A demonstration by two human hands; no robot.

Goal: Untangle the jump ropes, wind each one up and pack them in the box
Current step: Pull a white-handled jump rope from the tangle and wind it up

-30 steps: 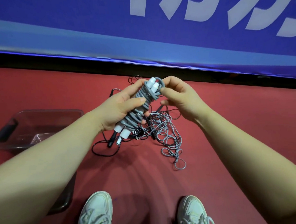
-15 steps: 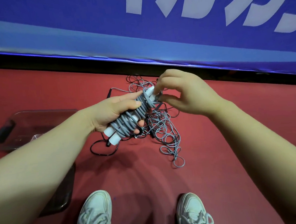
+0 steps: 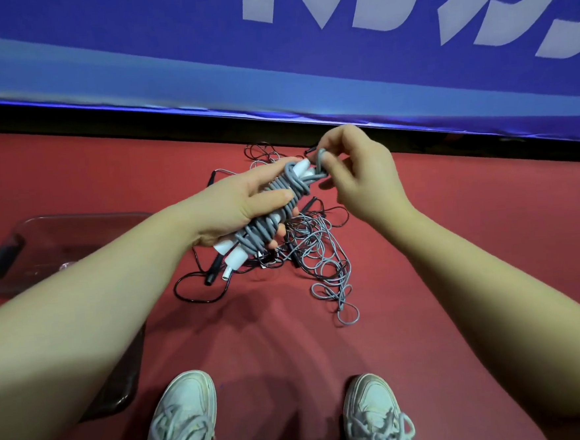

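We have the grey jump rope [image 3: 265,226] wound in tight coils around its 2 white handles [image 3: 233,256], held above the floor at centre frame. Left hand [image 3: 239,206] grips the bundle, with the fingers curled under it and the thumb lying across the coils. Right hand [image 3: 364,180] pinches a grey loop [image 3: 320,159] at the bundle's far end, just beside the handle tips. Below the bundle, a tangle [image 3: 322,255] of thin grey and black ropes lies on the red floor [image 3: 72,173], 1 black loop [image 3: 197,293] trailing toward us. The clear plastic box [image 3: 86,218] sits on the floor to the left, partly hidden by our left forearm. We can't tell its contents. 2 white shoes [image 3: 185,412] at the bottom edge.
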